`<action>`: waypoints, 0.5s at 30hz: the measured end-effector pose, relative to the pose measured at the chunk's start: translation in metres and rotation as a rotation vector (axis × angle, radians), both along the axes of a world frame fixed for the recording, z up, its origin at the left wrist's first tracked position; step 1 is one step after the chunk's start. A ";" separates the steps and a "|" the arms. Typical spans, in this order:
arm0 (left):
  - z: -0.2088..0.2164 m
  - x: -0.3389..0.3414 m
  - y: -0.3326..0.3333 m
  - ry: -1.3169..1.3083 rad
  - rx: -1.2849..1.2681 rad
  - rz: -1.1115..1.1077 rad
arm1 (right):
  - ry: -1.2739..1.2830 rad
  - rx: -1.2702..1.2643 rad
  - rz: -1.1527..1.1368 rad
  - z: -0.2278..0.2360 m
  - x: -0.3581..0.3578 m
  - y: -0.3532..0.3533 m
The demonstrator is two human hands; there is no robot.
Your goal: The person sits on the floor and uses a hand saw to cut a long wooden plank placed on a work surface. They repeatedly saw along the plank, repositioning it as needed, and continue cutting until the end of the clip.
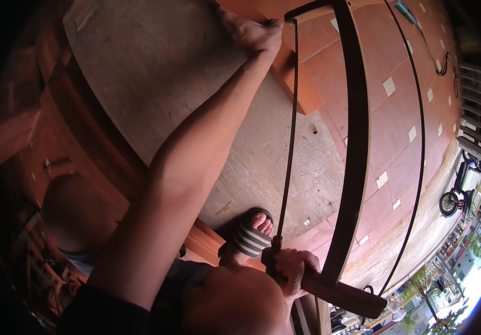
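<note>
My right hand is wrapped round the handle end of a large wooden frame saw. Its thin blade runs up the picture on the left of the dark middle bar, and a tension cord is strung on the right. At the top, my left hand closes over a reddish wooden beam, with the thumb near the blade. The blade crosses over the beam close to that hand; whether it has cut into the wood I cannot tell. Some of the left fingers are hidden.
Beneath the beam lies a grey, worn board. My sandalled foot rests on its near part. Reddish timber pieces line the left. Tiled floor spreads right, with a power cable at the top. A motorbike stands outside.
</note>
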State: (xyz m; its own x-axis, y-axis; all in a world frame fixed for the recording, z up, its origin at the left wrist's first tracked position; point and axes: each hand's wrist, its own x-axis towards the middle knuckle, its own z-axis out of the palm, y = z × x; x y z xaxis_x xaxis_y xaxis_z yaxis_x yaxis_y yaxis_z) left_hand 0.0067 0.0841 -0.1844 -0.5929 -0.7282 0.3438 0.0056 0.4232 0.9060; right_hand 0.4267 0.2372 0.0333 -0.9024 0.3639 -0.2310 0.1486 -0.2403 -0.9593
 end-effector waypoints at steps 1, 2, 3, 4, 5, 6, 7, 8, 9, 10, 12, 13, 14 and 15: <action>-0.002 0.000 -0.002 -0.030 -0.015 0.007 | -0.017 -0.005 0.003 0.011 0.018 0.000; -0.003 0.000 0.006 -0.059 -0.024 -0.003 | 0.004 -0.014 -0.017 0.012 0.014 -0.004; -0.002 0.000 0.014 -0.121 0.006 -0.024 | 0.024 -0.023 -0.036 0.009 0.010 -0.006; -0.002 0.001 0.022 -0.183 0.035 -0.045 | 0.045 -0.032 -0.055 0.002 0.008 -0.005; -0.006 0.003 -0.009 -0.211 0.002 0.024 | 0.008 -0.061 -0.052 -0.019 -0.030 -0.014; -0.004 0.004 0.002 -0.230 0.013 0.024 | 0.104 -0.082 -0.051 -0.045 -0.067 -0.018; 0.000 0.002 0.010 -0.246 0.028 0.030 | 0.066 -0.051 -0.030 -0.065 -0.106 -0.015; 0.006 -0.003 0.019 -0.175 -0.034 0.044 | 0.022 0.034 -0.053 -0.073 -0.148 -0.015; 0.003 -0.002 0.017 -0.114 -0.113 0.075 | 0.047 0.023 -0.044 -0.077 -0.183 -0.021; 0.000 0.000 0.013 -0.059 -0.186 0.103 | 0.039 -0.028 -0.014 -0.078 -0.203 -0.026; 0.000 0.001 0.005 -0.127 -0.001 -0.018 | 0.044 -0.018 0.003 -0.076 -0.210 -0.028; 0.001 0.005 0.003 -0.157 0.091 -0.080 | 0.074 -0.041 0.015 -0.077 -0.207 -0.027; 0.004 0.010 0.005 -0.182 0.143 -0.069 | 0.116 -0.065 0.040 -0.073 -0.202 -0.024; 0.011 0.010 0.004 -0.184 0.172 -0.043 | 0.179 -0.112 0.079 -0.066 -0.197 -0.020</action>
